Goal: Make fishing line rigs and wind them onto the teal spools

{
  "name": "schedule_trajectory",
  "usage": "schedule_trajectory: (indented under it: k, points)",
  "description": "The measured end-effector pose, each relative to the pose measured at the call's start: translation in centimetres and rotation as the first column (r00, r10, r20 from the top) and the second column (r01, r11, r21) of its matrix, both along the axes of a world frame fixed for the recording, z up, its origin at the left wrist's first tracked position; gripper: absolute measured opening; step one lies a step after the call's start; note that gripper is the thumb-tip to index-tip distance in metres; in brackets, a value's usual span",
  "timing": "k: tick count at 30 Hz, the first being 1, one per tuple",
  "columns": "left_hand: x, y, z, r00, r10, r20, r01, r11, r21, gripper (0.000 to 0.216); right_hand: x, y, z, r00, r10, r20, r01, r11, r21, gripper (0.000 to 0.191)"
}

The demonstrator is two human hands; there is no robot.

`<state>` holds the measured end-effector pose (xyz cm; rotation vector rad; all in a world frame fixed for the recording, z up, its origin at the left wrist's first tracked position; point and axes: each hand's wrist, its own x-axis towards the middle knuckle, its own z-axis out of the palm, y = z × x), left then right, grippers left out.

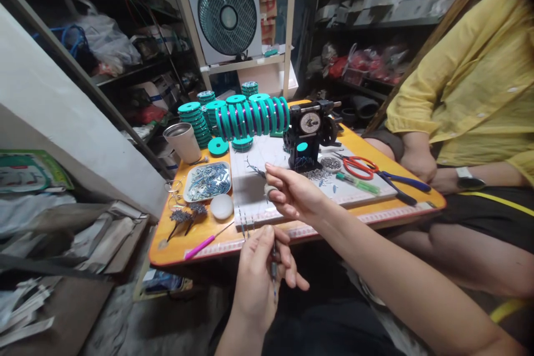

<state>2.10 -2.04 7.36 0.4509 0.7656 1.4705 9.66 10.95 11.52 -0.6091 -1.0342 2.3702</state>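
Observation:
My left hand point(263, 267) is closed around several thin dark pieces like wire leads point(246, 221); their tips stick up above the thumb, and one hangs below the fingers. Just above and to the right, my right hand point(292, 192) pinches a small bunch of thin dark wire pieces point(254, 168) over the white board point(258, 200). A pale band wraps one of its fingers. Behind the hands, a black winding machine point(308, 130) carries a row of teal spools point(252, 117) with purple wire between their flanges.
Left on the orange table point(167, 245) are a tray of small bluish pieces point(208, 181), a white round lid point(222, 207), a magenta-handled tool point(200, 247) and a cup point(182, 142). Red-handled scissors point(361, 166) and blue-handled pliers point(404, 182) lie right. A person in yellow point(467, 83) sits there.

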Motion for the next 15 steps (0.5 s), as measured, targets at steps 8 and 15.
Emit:
schedule_trajectory:
  k: [8,15]
  points:
    - [0.0,-1.9,-1.0,0.992,-0.088,0.085,0.089,0.996,-0.010,0.029,0.3,0.2,-0.4,1.000,0.000,-0.016,0.000,1.000,0.031,0.043]
    - [-0.3,-2.6,-1.1,0.990,-0.086,0.110,0.088,0.996,-0.006,0.028,0.1,0.1,-0.1,1.000,0.002,-0.009,-0.001,0.999,0.054,0.043]
